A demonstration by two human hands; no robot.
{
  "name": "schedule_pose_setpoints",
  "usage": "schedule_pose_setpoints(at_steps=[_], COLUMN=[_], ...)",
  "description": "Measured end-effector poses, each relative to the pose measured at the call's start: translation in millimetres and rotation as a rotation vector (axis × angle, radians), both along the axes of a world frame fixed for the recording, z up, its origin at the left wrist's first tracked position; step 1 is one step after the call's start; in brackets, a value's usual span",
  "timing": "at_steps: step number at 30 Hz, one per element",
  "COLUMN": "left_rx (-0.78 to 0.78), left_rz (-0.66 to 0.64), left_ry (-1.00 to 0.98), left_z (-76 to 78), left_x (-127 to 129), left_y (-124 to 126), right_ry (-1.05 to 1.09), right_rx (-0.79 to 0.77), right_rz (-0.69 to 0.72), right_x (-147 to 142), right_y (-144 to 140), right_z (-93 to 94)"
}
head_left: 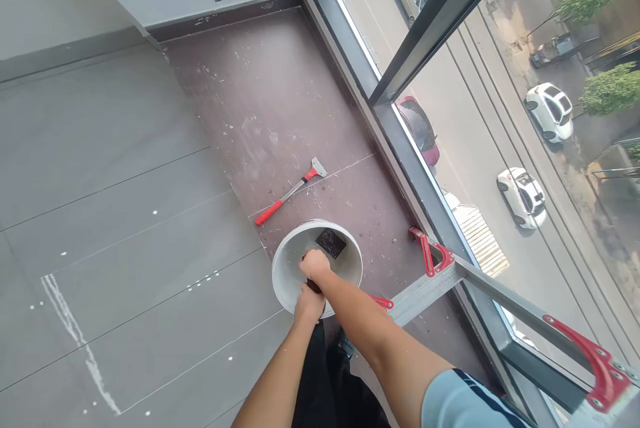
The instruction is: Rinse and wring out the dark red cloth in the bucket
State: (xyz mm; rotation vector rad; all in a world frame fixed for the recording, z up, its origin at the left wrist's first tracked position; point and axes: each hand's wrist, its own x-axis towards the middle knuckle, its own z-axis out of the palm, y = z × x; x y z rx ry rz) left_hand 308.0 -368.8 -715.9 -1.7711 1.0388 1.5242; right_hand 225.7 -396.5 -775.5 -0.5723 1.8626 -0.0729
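Looking down from the head camera: right hand (314,264) closed around a dark handle inside a white bucket (295,261), fingers wrapped tight on it; left hand (309,305) set at the bucket's near rim, fingers curled there, though whether pinching the rim or merely resting against it cannot be told. Bucket standing upright on the dark brown floor strip (280,101) just where that strip meets the grey floor tiles (115,215), near an aluminium stepladder (500,295) with red brackets. Best done, judging from this pose, by keeping the bucket steadied at the rim while working the handle low and slow, so nothing slops over the edge or tips from such a reach. Inside the bucket: pale grey walls, a dark square pad or block (331,242) lying toward the far side, no clear view of any liquid. Further off on the brown strip, well apart from the bucket: a red-handled scraper (291,191) lying flat, blade end toward the glass wall (500,121). Beyond the glass, far below: a street with parked cars (547,111). White specks and a chalky smear scattered over the tiles.
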Motion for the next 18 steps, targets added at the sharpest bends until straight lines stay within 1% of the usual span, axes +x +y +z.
schedule_pose_setpoints(at_steps=[1,3,4,6,8,9,11,13,15,16,18], left_rx=[0.01,0.056,0.086,0.133,0.138,0.129,0.111,0.096,0.064,0.045,0.014], left_rz=[0.072,0.286,0.402,0.6,0.729,0.773,0.835,0.856,0.846,0.843,0.861], left_ry=[0.01,0.082,0.135,0.211,0.242,0.244,0.257,0.297,0.332,0.336,0.331], left_z=[6.6,23.4,32.8,51.5,67.4,73.9,84.3,92.6,100.5,104.5,112.9], left_x=[2,10,16,29,42,49,60,68,73,75,79], left_y=[-2,-6,-8,-9,-8,-6,-2,3,8,11,14], right_ry=[0.001,0.054,0.122,0.284,0.38,0.367,0.265,0.143,0.043,0.002,-0.103], right_rx=[-0.011,-0.074,-0.108,-0.115,-0.047,-0.013,0.004,-0.006,0.021,0.043,0.071], right_rz=[-0.009,-0.025,-0.027,0.003,0.083,0.127,0.189,0.194,0.152,0.121,0.044], right_x=[-2,-9,-15,-26,-34,-35,-30,-22,-14,-11,-11], right_y=[0,4,8,17,29,34,43,48,49,49,50], right_z=[2.2,4.2,2.8,-7.2,-26.1,-37.5,-60.5,-78.1,-86.7,-87.3,-82.0])
